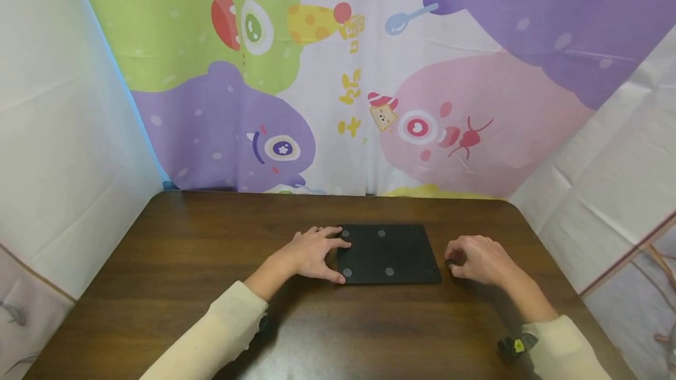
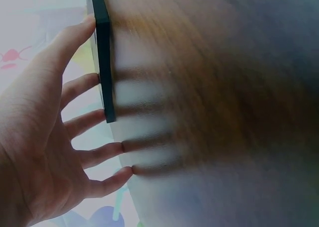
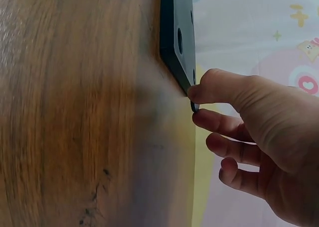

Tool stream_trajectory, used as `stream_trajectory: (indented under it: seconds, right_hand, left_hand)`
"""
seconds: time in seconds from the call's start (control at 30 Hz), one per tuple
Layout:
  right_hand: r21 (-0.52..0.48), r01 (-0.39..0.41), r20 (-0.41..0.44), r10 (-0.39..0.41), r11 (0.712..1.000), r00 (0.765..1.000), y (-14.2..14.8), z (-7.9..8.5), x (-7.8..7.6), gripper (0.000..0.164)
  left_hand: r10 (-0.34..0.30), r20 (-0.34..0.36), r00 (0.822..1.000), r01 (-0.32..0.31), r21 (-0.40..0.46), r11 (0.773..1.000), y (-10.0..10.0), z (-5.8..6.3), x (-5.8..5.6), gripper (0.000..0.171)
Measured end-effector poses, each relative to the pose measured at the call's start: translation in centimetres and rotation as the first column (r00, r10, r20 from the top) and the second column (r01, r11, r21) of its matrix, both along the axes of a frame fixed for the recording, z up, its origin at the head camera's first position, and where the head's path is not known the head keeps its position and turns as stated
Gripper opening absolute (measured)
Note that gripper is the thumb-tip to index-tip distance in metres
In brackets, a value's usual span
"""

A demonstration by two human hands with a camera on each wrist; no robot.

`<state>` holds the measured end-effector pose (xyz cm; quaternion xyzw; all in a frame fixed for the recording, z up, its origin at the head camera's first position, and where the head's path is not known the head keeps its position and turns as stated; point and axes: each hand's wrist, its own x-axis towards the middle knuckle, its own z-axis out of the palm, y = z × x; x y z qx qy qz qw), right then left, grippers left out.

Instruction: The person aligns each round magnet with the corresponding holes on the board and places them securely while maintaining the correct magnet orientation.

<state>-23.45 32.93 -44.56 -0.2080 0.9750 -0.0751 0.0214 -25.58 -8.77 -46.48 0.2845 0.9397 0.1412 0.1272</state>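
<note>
A flat black rectangular board (image 1: 398, 251) lies on the wooden table. Several round grey discs (image 1: 389, 271) sit in its surface, and round dark holes (image 3: 180, 41) show near its right end. My left hand (image 1: 313, 254) spreads its fingers at the board's left edge; in the left wrist view the thumb and some fingertips touch that edge. Just off the right edge, my right hand (image 1: 482, 260) pinches a small dark disc (image 3: 195, 107) between thumb and index finger. Most of that disc is hidden by the fingertips. The other right fingers are bent loosely.
The brown table (image 1: 211, 321) has rounded far corners. A cartoon-printed curtain (image 1: 338, 163) hangs behind it, with white cloth walls (image 1: 58, 133) on both sides. A dark strap with a yellow-green part (image 1: 519, 346) is at the right sleeve.
</note>
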Motion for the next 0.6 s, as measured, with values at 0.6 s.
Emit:
stream_trajectory:
  seconds: [0.6]
  right_hand:
    - [-0.026, -0.06, -0.026, 0.06, 0.998, 0.998, -1.4, -0.3, -0.2, 0.018]
  left_hand:
    - [-0.005, -0.009, 1.0, 0.005, -0.007, 1.0, 0.0, -0.1, -0.1, 0.082]
